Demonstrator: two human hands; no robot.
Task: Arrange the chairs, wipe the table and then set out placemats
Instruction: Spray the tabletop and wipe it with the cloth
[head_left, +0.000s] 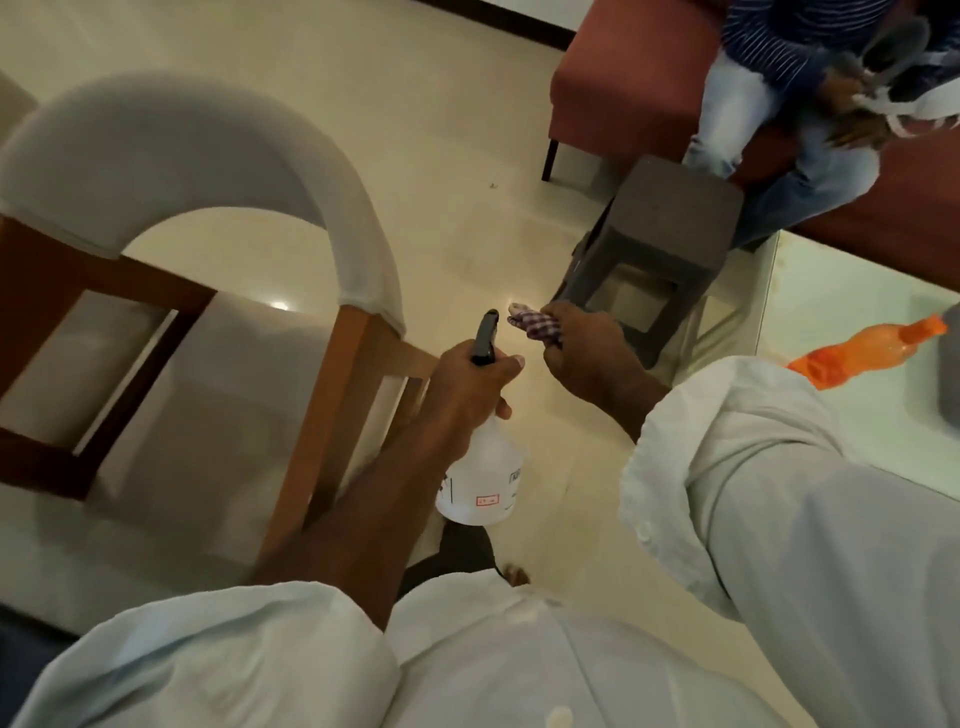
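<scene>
Beside chair (182, 156), left hand (467, 384) grips spray bottle (483, 483), right hand (587, 358) clutches checked cloth (535, 322)

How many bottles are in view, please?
2: a white spray bottle in the left hand, and an orange bottle lying on the table at right.

At the left of the frame, a chair (332, 405) is shown with a smooth brown wood frame and a back covered in matt grey cloth. The floor (441, 130) is laid in glossy cream tile. At centre are seen a spray bottle (483, 467) of translucent white plastic and a checked woven rag (535, 322). At the right, a stool (675, 208) of matt grey plastic and an orange bottle (862, 351) of smooth plastic are seen.
</scene>
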